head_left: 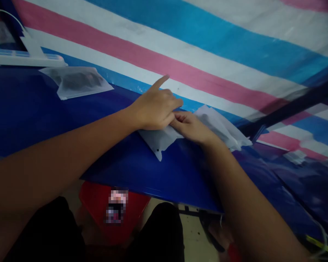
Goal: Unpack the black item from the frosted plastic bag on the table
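Note:
A frosted white plastic bag (164, 142) lies flat on the blue table (71, 120) in the middle of the view. My left hand (154, 108) rests on its upper edge with the index finger stretched out and the other fingers curled on the bag. My right hand (190, 126) pinches the same edge just to the right, fingertips against my left hand. More white bags (224, 127) lie partly under and behind my right hand.
Another frosted bag (76, 82) with something dark inside lies at the back left, beside a white power strip (24, 58). A striped pink, white and blue sheet (207, 47) covers the far side. A red stool (112, 211) stands below the table's near edge.

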`<state>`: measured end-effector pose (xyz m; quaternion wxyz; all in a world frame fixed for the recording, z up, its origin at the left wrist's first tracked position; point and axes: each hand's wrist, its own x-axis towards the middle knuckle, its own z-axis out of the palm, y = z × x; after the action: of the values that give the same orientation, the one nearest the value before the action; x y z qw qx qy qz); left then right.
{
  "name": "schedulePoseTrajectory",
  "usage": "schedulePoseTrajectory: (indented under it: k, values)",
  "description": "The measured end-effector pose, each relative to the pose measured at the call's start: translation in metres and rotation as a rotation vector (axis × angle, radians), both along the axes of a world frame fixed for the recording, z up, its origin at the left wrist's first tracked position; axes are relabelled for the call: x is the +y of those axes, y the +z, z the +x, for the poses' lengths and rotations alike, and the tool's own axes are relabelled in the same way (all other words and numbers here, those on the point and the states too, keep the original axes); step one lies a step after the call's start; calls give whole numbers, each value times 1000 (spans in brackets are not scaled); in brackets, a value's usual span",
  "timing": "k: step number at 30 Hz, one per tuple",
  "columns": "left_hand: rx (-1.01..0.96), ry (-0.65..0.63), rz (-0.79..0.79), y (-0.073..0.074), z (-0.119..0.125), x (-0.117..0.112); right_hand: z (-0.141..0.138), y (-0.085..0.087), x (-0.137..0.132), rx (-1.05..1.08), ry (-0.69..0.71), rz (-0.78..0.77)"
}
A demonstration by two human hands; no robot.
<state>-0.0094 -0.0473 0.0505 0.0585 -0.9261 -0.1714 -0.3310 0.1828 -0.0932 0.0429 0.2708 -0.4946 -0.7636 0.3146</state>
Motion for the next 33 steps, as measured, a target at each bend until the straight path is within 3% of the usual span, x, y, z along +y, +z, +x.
schedulePoseTrajectory:
  k: [3,6,11,16,21,24,28,33]
  values:
    - [45,27,-230,-1,3,2,-2,0,0,31,-23,-7]
    - [135,108,-335,2,-9,15,1,-3,3,124,-120,19]
    - [243,502,-349,9,-51,53,11,-15,16,172,-379,132]
    - [103,905,-298,11,-98,88,15,-26,23,119,-351,143]
    - [-63,1211,-201,-2,-142,121,13,-31,23,109,-319,127]
    - [-137,1240,-204,-9,-155,133,12,-31,22,110,-315,137]
    - [-131,1198,-223,-4,-140,124,11,-30,21,96,-310,145]
    - [102,1185,-512,8,-115,104,12,-30,21,70,-286,134]
